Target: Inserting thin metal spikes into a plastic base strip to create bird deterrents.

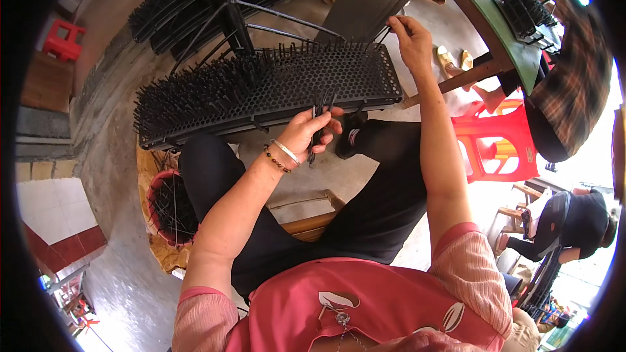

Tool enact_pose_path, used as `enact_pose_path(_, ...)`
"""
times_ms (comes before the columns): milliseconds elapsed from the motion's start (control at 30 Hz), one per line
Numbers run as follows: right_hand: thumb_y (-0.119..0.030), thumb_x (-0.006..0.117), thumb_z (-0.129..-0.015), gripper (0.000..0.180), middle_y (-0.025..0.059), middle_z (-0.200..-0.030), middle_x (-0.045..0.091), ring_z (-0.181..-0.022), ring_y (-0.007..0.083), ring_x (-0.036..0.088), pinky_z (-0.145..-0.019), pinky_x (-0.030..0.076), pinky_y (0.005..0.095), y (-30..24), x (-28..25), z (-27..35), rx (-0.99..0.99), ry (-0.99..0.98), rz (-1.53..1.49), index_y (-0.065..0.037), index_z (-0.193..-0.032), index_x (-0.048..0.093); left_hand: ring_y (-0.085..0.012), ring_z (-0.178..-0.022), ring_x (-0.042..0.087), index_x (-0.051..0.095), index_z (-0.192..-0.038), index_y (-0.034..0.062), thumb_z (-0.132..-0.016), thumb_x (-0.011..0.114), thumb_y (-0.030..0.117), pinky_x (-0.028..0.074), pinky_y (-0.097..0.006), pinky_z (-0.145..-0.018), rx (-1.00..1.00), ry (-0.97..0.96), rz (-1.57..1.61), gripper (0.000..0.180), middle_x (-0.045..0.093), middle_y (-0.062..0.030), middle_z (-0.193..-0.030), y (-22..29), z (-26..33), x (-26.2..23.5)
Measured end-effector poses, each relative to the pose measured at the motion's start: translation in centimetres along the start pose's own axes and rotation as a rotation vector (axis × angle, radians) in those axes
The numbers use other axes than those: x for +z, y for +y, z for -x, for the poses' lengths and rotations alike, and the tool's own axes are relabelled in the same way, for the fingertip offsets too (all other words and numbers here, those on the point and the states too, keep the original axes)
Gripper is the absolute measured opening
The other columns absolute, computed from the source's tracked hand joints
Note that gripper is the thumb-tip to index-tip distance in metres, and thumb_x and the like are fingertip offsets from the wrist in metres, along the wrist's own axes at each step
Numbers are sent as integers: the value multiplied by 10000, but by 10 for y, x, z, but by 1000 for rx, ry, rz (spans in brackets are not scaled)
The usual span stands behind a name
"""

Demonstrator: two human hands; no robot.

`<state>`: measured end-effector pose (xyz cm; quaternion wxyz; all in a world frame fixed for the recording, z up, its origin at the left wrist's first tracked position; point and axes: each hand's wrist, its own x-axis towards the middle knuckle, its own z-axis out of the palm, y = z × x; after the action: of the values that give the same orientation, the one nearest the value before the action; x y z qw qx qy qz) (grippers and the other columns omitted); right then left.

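Note:
Across my knees lies a long black perforated panel. Its left part is packed with upright thin black sticks, and a sparser row stands along its far edge. My left hand is closed around a small bunch of black sticks, just at the panel's near edge. Beyond the panel's right end, my right hand is raised, with thumb and index finger pinched on a thin dark piece. What that piece is stays too small to tell.
Left of my leg stands a red basket full of black sticks. Black metal bars rise behind the panel, near stacked bristly panels. On the right are a green table, a red stool and a person in plaid.

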<state>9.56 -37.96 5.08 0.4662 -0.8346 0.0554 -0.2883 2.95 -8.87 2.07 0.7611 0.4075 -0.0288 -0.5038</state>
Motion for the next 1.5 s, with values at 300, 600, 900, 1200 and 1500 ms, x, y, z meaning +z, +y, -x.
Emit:
enact_pose_path(300,-222,603,-890,255,39,-783,658,-738,104,592,-696,463,237,-2,-9,1,61,-94,49,25,-913,658,-72,-646,415,520,-1168,29,-939,502,237,309,-187,-467,-3,11,2,310,564,-32,-868,-1,-1,-1)
enact_pose_path(600,-216,594,-894,242,30,-771,651,-737,98,586,-690,456,237,-1,-11,0,84,-132,15,16,-900,662,-70,-645,415,517,-1172,24,-940,500,231,306,-184,-464,-8,19,2,312,561,-32,-865,1,-1,0)
enact_pose_path(900,-213,610,-880,236,31,-743,652,-709,99,596,-671,460,236,-5,-5,2,70,-95,78,15,-904,664,-71,-642,416,513,-1173,24,-939,497,220,303,-188,-464,-5,25,-4,305,562,-30,-864,0,-2,-2)
enact_pose_path(1200,-166,650,-842,212,71,-777,668,-709,110,605,-671,474,248,2,1,6,21,-142,168,6,-963,671,-68,-640,411,511,-1168,29,-935,498,212,303,-184,-464,-8,25,2,297,558,-30,-862,0,-2,-2)
enact_pose_path(1500,-146,655,-814,187,119,-860,672,-742,201,629,-696,489,289,-2,0,9,-111,-181,280,-33,-962,678,-67,-640,407,513,-1170,26,-934,496,206,308,-184,-468,-12,13,5,297,560,-33,-864,0,-3,-2)
